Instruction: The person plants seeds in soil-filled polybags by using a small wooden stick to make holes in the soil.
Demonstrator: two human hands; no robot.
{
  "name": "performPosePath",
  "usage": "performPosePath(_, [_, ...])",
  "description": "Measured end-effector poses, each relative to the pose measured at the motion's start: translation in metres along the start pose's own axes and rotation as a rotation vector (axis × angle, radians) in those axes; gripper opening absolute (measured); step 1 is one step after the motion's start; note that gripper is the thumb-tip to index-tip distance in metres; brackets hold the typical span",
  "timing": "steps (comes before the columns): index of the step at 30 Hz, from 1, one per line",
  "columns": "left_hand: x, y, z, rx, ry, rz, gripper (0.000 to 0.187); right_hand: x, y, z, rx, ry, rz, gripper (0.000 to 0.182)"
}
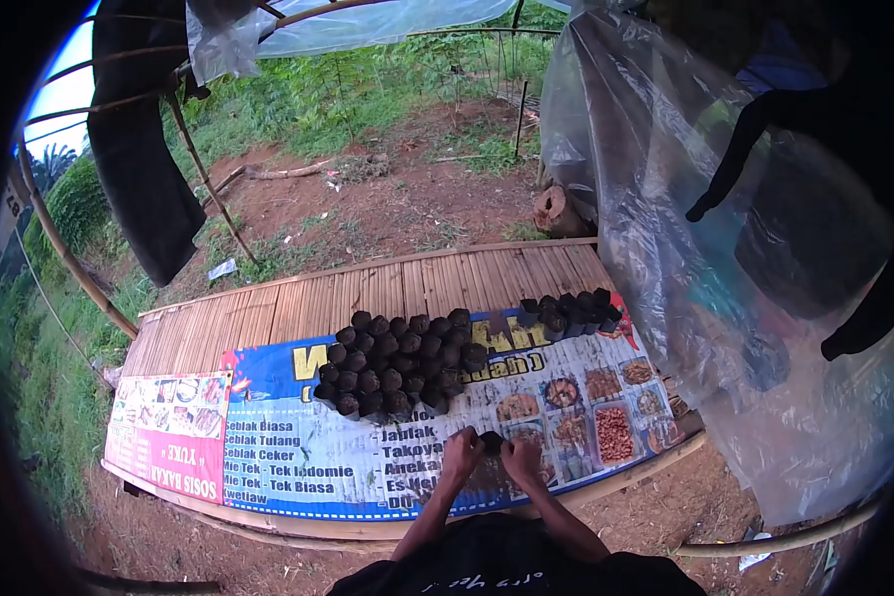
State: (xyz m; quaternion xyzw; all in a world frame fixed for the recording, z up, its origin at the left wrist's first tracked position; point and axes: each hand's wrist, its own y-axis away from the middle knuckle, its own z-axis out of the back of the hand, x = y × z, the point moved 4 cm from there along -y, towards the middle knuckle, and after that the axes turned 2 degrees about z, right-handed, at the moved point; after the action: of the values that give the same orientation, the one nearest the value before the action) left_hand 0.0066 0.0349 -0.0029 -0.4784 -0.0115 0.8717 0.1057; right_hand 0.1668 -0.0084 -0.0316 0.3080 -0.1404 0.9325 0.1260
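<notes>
Between my two hands is a small black plastic planting bag [491,443], held close to the near edge of the table. My left hand [461,453] pinches its left side, and my right hand [521,459] grips the right side. How full this bag is cannot be made out. Just beyond my hands stands a tight cluster of black bags filled with dark soil [397,363]. Farther right, a smaller group of black bags [571,313] sits by the table's far right part; their contents are hard to see.
A printed food-menu banner [298,457] covers much of the bamboo-slat table [228,316]. Clear plastic sheeting [656,248] hangs along the right side. Dark cloth [139,159] hangs from poles at the left. A cut log [556,209] lies behind the table on bare soil.
</notes>
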Motion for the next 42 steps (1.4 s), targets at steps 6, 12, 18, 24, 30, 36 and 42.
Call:
performPosePath(6, [0.003,-0.003,-0.005,0.039,-0.041,-0.025,0.016,-0.009,-0.001,-0.008,0.075,0.023,0.005,0.027])
performPosePath(12, [0.001,-0.002,-0.002,0.055,-0.081,0.019,0.015,-0.009,-0.002,-0.010,0.126,0.002,-0.081,0.031])
performPosePath(18, [-0.011,-0.010,0.002,0.052,-0.150,-0.039,0.020,0.022,0.004,0.022,0.218,0.123,-0.214,0.041])
performPosePath(24, [-0.008,-0.035,-0.013,0.157,-0.284,-0.147,0.016,0.014,0.004,0.009,0.400,0.172,-0.259,0.047])
performPosePath(30, [-0.018,-0.029,0.000,0.081,-0.213,-0.094,0.007,0.023,-0.005,0.025,0.109,0.213,-0.039,0.032])
performPosePath(36, [0.000,-0.027,0.000,0.091,-0.137,0.040,0.012,0.002,-0.014,0.006,0.141,0.065,0.070,0.029])
performPosePath(42, [0.003,-0.016,0.002,0.063,-0.129,0.081,0.014,-0.001,-0.023,-0.002,0.141,-0.022,0.104,0.028])
